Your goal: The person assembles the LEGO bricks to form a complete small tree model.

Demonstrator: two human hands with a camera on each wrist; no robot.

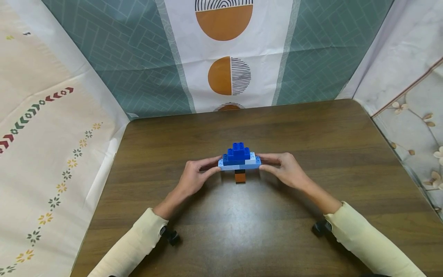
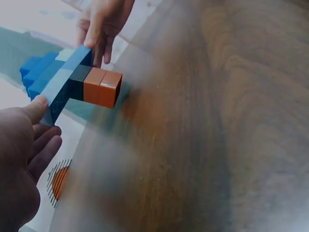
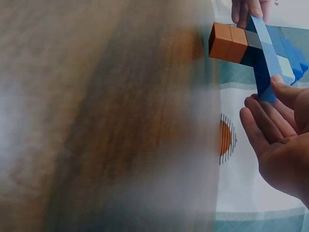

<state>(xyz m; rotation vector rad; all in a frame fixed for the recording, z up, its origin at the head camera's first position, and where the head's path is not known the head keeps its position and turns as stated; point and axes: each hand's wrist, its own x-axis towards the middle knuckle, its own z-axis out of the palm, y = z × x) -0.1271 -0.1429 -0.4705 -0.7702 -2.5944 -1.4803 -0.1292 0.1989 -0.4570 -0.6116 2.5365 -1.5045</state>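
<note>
Both hands hold a toy brick model (image 1: pixel 238 156) shaped like a stepped tree. Its top is dark blue bricks (image 1: pixel 236 154), narrowing upward, with a pale, nearly white brick (image 1: pixel 250 159) at the right. A wide row of light blue bricks (image 1: pixel 230 167) forms the base of this part. Below its middle hangs a stem of one black brick (image 2: pixel 79 82) and two orange bricks (image 2: pixel 102 88). My left hand (image 1: pixel 194 177) pinches the left end of the light blue row between thumb and fingers. At the right end, my right hand (image 1: pixel 290 170) pinches it likewise.
A brown wooden table (image 1: pixel 166 138) with rounded far corners lies under the hands. Behind it hangs a green and white patterned cloth (image 1: pixel 138 69). Pale printed cloths (image 1: pixel 45 165) hang along the sides. Each sleeve has a dark wrist device (image 1: pixel 170 235) at its cuff.
</note>
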